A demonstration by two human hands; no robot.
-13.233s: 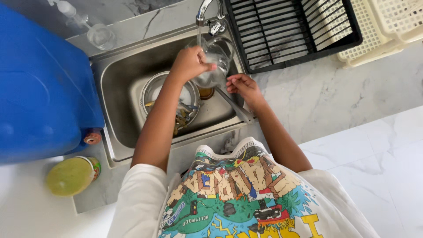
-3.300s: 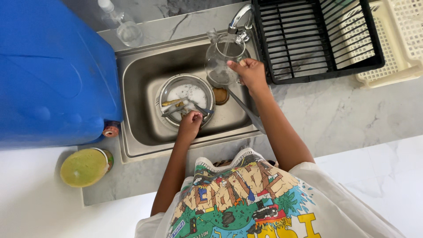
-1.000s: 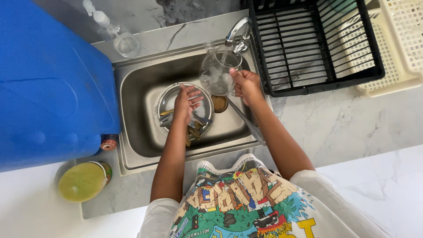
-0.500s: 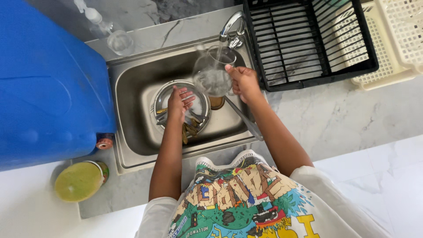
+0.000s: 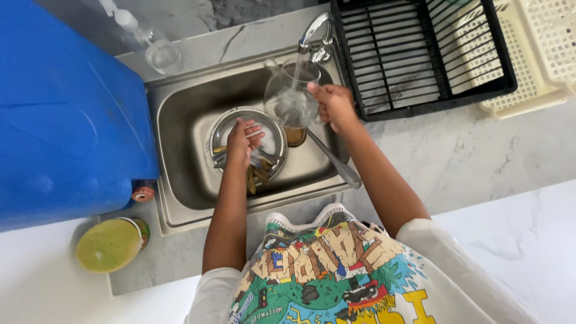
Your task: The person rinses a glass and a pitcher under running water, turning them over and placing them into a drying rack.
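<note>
Glass jug [image 5: 292, 96], clear and round-bodied, stands upright under the running tap [image 5: 314, 31], gripped at its side by the right hand [image 5: 333, 105], whose fingers are closed around what seems to be the handle, with the mouth of the jug turned up to the stream. The left hand [image 5: 240, 141] is the farther of the two from the jug, which lies up and to its right; this hand hovers loosely open, fingers spread and holding nothing, above a round steel bowl [image 5: 222, 126] of cutlery in the sink [image 5: 180, 114]. Just below the right hand a long steel utensil [image 5: 333, 158] leans on the sink's front edge. Beyond that hand, on the marble worktop [image 5: 432, 144], sit a black dish rack [image 5: 414, 48] and a cream plastic basket [image 5: 540, 54]; beyond the left hand stand a blue water container [image 5: 66, 114], a clear pump bottle [image 5: 153, 45] and a yellow-lidded jar [image 5: 108, 245]. Against the view half a second earlier, the jug is raised a little nearer the spout, while the left hand has barely shifted over the bowl.
</note>
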